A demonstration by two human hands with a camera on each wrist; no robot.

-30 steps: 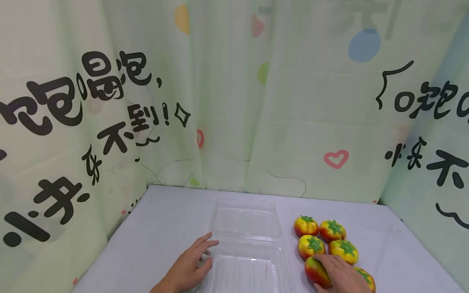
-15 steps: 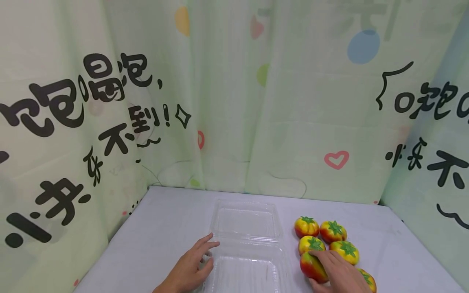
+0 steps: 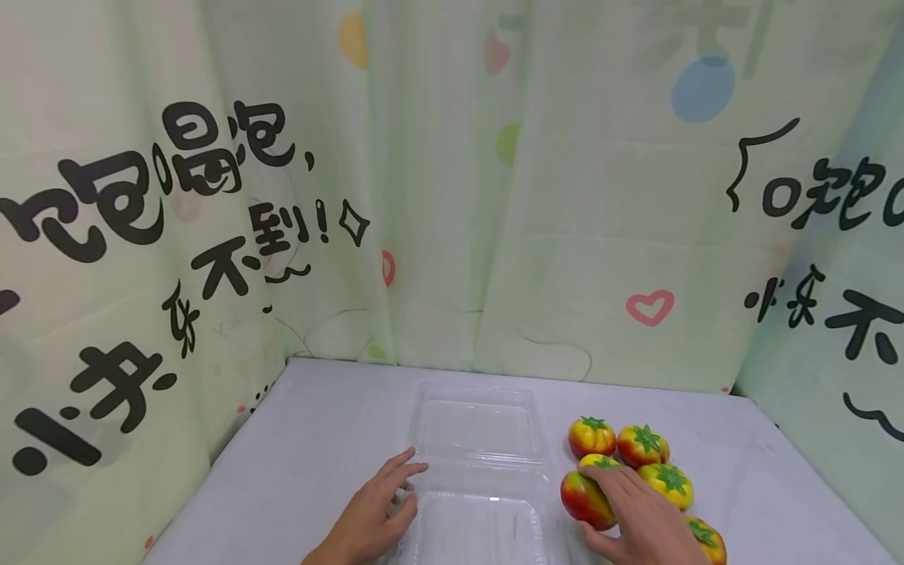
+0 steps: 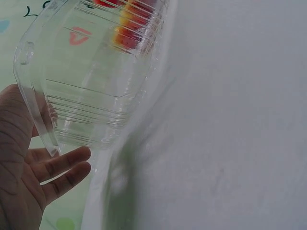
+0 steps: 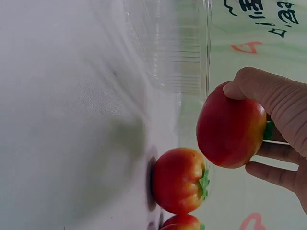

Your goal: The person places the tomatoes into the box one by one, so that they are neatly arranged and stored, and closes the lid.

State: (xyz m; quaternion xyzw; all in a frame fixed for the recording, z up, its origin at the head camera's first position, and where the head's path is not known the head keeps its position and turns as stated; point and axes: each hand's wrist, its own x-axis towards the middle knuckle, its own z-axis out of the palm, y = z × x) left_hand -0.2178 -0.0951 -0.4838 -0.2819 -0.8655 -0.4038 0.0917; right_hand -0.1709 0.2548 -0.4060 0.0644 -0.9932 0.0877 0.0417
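A clear plastic clamshell box (image 3: 487,479) lies open on the white table (image 3: 318,439), its lid toward the back. My left hand (image 3: 377,506) rests with straight fingers against the box's left edge (image 4: 45,129). My right hand (image 3: 632,510) grips a red and yellow toy tomato (image 3: 585,496), lifted just right of the box; in the right wrist view the tomato (image 5: 231,132) hangs off the table between thumb and fingers. Several more toy tomatoes (image 3: 639,447) sit in a cluster behind and beside it.
Pale green printed curtains (image 3: 452,196) close in the table at the back and on both sides. Another tomato (image 3: 706,537) lies at the front right beside my right wrist. Bare tabletop stretches left of the box.
My right hand has closed round one tomato, raised it off the table and carried it left toward the box. The left hand has stayed at the box's edge.
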